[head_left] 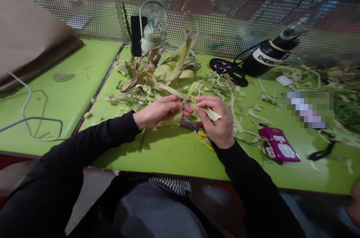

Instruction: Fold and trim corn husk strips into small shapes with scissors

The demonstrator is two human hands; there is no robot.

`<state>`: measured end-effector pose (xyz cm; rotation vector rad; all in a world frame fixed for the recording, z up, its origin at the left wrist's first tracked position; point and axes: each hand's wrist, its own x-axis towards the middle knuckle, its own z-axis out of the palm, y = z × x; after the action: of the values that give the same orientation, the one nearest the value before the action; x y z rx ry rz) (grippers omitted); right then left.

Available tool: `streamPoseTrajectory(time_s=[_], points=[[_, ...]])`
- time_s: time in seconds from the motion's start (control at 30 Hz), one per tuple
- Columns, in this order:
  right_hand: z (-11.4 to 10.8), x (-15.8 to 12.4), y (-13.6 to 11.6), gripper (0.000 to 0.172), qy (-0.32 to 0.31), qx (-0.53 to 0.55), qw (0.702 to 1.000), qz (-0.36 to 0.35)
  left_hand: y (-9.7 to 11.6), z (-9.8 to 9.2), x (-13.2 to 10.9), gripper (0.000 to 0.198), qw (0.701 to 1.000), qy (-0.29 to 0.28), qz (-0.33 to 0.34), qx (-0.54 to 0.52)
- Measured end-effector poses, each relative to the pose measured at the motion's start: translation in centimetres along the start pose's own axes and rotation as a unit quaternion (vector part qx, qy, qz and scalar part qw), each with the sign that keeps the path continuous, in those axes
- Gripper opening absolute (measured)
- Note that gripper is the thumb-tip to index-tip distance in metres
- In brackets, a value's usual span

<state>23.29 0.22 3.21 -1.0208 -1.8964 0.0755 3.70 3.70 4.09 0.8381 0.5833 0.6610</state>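
Observation:
Pale green corn husk strips (191, 92) run between my two hands above the green table. My left hand (163, 110) is closed on them, thumb and fingers pinching. A few centimetres to the right, my right hand (216, 120) pinches the husk too, and a pale end pokes out beside its thumb. Behind both hands lies a loose heap of drying corn husks (171, 73), partly brown, with shredded bits around it. Under the hands rests a tool with yellow handles (206, 142); my right hand hides part of it, so its kind is unclear.
A pale green bottle (153, 35) and a phone (136, 33) stand against the perforated screen. Right are a black bottle (267, 58), a black palette-like plate (225, 68) and a purple pouch (279, 144). Brown paper (33, 35) and bent wire (42, 119) lie left.

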Motion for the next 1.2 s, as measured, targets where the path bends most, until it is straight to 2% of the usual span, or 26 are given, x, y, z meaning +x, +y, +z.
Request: streamPoseTrajectory(time_s=[0.1, 0.2, 0.3, 0.4, 0.47, 0.53, 0.6, 0.67, 0.77, 0.83, 0.9, 1.0, 1.1, 1.2], points=[[0.2, 0.0, -0.1, 0.004, 0.026, 0.044, 0.996, 0.069, 0.1, -0.5, 0.0, 0.018, 0.999, -0.019, 0.004, 0.036], [0.4, 0.0, -0.5, 0.01, 0.049, 0.137, 0.976, 0.161, 0.4, -0.8, 0.1, 0.018, 0.995, -0.045, 0.002, 0.087], [0.5, 0.0, -0.9, 0.013, 0.044, 0.18, 0.962, 0.2, 0.5, -0.8, 0.2, 0.011, 0.995, -0.023, 0.001, 0.1], [0.6, -0.2, -1.2, 0.007, 0.02, 0.115, 0.986, 0.12, 0.3, -0.7, 0.4, 0.02, 0.996, 0.023, -0.004, 0.086], [0.6, -0.5, -1.3, 0.006, -0.025, 0.052, 0.998, 0.028, 0.2, -0.8, 0.5, 0.023, 0.995, 0.042, -0.003, 0.085], [0.8, -0.7, -1.5, 0.01, -0.074, 0.013, 0.996, -0.04, 0.2, -0.9, 0.5, 0.017, 0.994, 0.044, -0.006, 0.096], [0.9, -0.8, -1.6, 0.013, -0.098, 0.01, 0.993, -0.062, 0.3, -1.1, 0.5, 0.01, 0.992, 0.031, -0.014, 0.122], [0.9, -0.8, -1.7, 0.012, -0.081, 0.004, 0.995, -0.059, 0.4, -1.3, 0.5, 0.009, 0.989, 0.013, -0.022, 0.147], [0.7, -0.4, -1.7, 0.003, -0.023, -0.024, 0.999, -0.015, 0.5, -1.3, 0.4, 0.01, 0.989, -0.009, -0.019, 0.143], [0.6, -0.1, -1.6, 0.006, -0.007, -0.014, 0.999, 0.037, 0.6, -1.1, 0.2, 0.007, 0.993, -0.014, -0.017, 0.114], [0.7, 0.0, -1.5, 0.009, -0.018, 0.032, 0.994, 0.103, 0.7, -0.8, 0.1, 0.004, 0.996, -0.015, -0.018, 0.083], [1.2, -0.1, -1.5, 0.012, -0.04, 0.106, 0.977, 0.183, 0.7, -0.5, -0.1, 0.01, 0.998, -0.014, -0.005, 0.064], [1.6, -0.3, -1.4, 0.016, -0.039, 0.15, 0.964, 0.215, 0.5, -0.3, -0.1, 0.016, 0.998, -0.007, 0.016, 0.067], [1.7, -0.5, -1.4, 0.023, -0.057, 0.172, 0.954, 0.24, 0.2, -0.2, 0.1, 0.014, 0.997, 0.043, 0.047, 0.042]])
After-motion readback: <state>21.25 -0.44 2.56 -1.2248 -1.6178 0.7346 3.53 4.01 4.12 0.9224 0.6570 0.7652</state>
